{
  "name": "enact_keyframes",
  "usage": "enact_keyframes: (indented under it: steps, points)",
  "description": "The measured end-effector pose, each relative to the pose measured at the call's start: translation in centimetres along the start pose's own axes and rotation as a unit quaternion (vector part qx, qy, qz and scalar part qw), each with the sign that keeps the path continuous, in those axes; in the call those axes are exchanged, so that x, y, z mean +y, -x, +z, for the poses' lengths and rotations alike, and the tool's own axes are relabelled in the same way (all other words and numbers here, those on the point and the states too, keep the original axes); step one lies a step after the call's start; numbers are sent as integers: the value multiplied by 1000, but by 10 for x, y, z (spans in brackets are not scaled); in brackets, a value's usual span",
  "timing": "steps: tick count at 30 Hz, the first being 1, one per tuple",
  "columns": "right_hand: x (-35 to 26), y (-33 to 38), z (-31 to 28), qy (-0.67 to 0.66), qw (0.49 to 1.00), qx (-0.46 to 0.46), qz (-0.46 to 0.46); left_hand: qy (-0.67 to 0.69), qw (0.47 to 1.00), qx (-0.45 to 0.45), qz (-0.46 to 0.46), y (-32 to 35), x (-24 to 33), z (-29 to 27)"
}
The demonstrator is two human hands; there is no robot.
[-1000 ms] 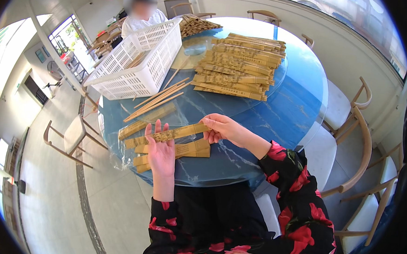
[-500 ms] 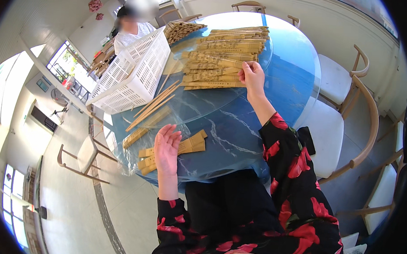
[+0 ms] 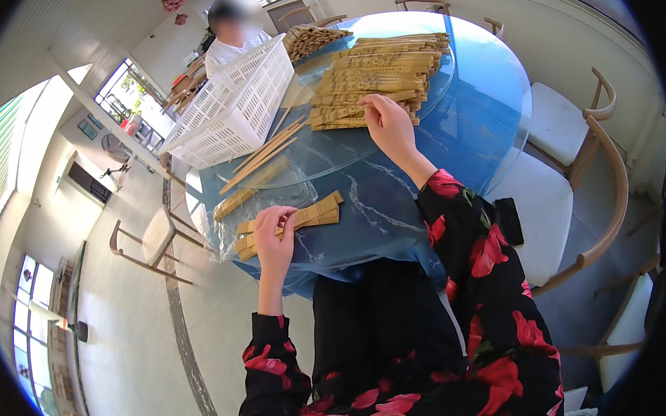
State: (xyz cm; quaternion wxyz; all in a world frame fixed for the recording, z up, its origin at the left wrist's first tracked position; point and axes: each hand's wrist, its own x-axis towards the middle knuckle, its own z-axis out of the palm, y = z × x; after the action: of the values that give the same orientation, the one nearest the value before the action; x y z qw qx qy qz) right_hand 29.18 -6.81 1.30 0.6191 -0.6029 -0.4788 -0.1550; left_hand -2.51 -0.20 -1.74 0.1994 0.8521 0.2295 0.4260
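Observation:
Over the small group of flat tan paper packets (image 3: 323,212) near the table's front left edge, my left hand (image 3: 274,233) has its fingers bent and drawn together on the packets. Whether it grips one is hard to make out. Farther off, my right hand (image 3: 390,127) reaches to the near side of a wide heap of such packets (image 3: 387,63), which lie side by side in rows with dark marks on them. Its thumb and fingers are closed at the heap, and what sits between the fingertips is hidden.
A white slotted plastic basket (image 3: 236,107) stands at the table's left, with thin wooden sticks (image 3: 264,156) beside it. Clear plastic film (image 3: 228,236) lies near the left edge. A bundle of sticks (image 3: 313,42) rests behind. A person (image 3: 233,38) sits beyond; chairs (image 3: 543,198) flank the table.
My right hand has moved left along the heap from the packets' right end. My left hand has turned from open with spread fingers to curled over the small group. The view has shifted slightly.

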Motion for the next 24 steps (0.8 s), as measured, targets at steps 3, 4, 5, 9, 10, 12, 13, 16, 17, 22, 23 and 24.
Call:
enact_keyframes:
  steps: [3, 4, 5, 9, 10, 12, 13, 16, 17, 22, 23, 24]
  points:
    - [-16, 15, 9, -31, 989, -128, -61, -102, 994, -19, 39, 9, 3, -1]
    - [-19, 20, 10, -40, 981, -176, -71, -101, 994, -21, 34, 8, 3, 2]
    - [-25, 27, 21, -50, 969, -220, -102, -111, 993, -20, 20, 12, 2, -2]
    - [-32, 42, 29, -68, 913, -362, -173, -110, 993, -23, -43, 8, 2, 1]
    - [-32, 45, 31, -73, 907, -365, -196, -118, 991, -30, -47, 9, -3, 1]
    - [-30, 48, 34, -81, 893, -371, -240, -133, 990, -36, -42, 8, -10, 0]
    - [-32, 49, 35, -74, 884, -403, -225, -140, 989, -35, -35, 10, -10, -2]
    - [-34, 46, 30, -57, 882, -413, -220, -132, 990, -28, -39, 10, -7, -1]
    - [-33, 47, 30, -56, 883, -413, -217, -127, 991, -26, -44, 10, -6, 0]
    - [-35, 50, 34, -66, 886, -406, -213, -100, 994, 8, -49, 13, -1, 1]
    - [-36, 50, 34, -73, 887, -411, -201, -95, 994, 17, -47, 15, -1, 0]
    - [-38, 48, 29, -75, 888, -413, -187, -86, 995, 24, -43, 14, 1, 2]
